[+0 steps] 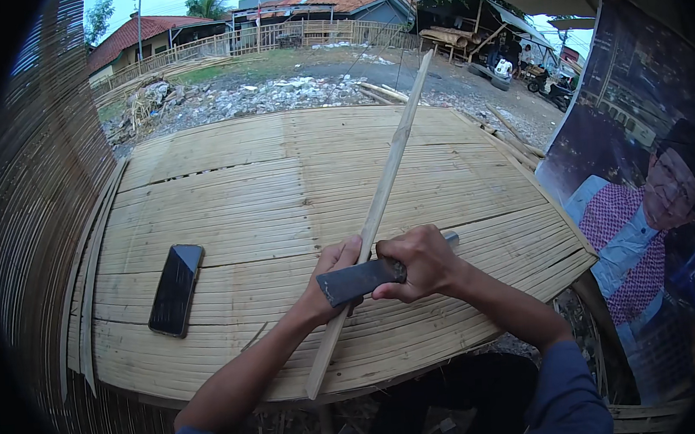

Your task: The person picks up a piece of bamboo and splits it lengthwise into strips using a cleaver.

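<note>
A long, pale bamboo strip point(392, 161) slants across the bamboo-slat table point(225, 201), narrowing to a point at its far end. My left hand point(328, 279) is closed around the strip near its lower part. In my right hand point(422, 264) is a chopping knife with a broad, dark blade point(360, 282), and the grey end of its handle shows past my fist. The blade lies flat across the strip and in front of my left fingers, partly hiding them. Whether its edge touches the wood I cannot tell.
A black smartphone point(177, 289) lies on the table's left side. A slatted bamboo screen point(48, 198) stands at the left, and a printed banner point(634, 173) hangs at the right. Rubble point(259, 98), a fence and houses lie beyond; a person stands far off near motorbikes.
</note>
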The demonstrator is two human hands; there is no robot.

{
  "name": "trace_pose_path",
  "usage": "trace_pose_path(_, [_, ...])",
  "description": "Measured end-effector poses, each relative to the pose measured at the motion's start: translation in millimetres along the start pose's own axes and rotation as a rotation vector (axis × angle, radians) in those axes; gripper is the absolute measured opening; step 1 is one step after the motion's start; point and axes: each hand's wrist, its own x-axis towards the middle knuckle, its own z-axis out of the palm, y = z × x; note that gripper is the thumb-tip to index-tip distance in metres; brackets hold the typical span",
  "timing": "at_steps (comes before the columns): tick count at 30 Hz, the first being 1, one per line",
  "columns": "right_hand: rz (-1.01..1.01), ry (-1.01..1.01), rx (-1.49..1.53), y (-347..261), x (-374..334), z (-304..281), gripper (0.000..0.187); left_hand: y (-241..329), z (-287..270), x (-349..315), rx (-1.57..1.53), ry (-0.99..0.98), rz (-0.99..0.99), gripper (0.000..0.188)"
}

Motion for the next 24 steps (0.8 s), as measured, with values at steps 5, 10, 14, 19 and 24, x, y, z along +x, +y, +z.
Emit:
trace_pose_path(5, [0.217, 0.234, 0.102, 28.7, 9.1, -26.7, 0.067, 10.3, 9.5, -7.0, -0.229, -0.074, -0.073, 0.043])
trace_pose_path(10, [0.025, 0.083, 0.029, 11.9, 1.1, -13.4, 0.064, 9.7, 2.4, -2.5, -0.054, -0.053, 0.014, 0.041])
trace_pose_path(14, [0.028, 0.028, -0.005, 8.9, 2.8, -9.6, 0.064, 0.4, -7.1, 3.2, 0.078, 0.009, 0.133, 0.04])
trace_pose_path(19, [0.104, 0.082, -0.135, 30.5, -0.5, -16.0, 0.065, 15.2, -0.5, 1.3, -0.117, 0.002, 0.147, 0.036])
trace_pose_path(24, [0.201, 0.16, -0.147, 47.8, -2.6, -19.9, 0.069, 26.5, -10.2, 5.3, -0.191, 0.131, 0.07, 0.033])
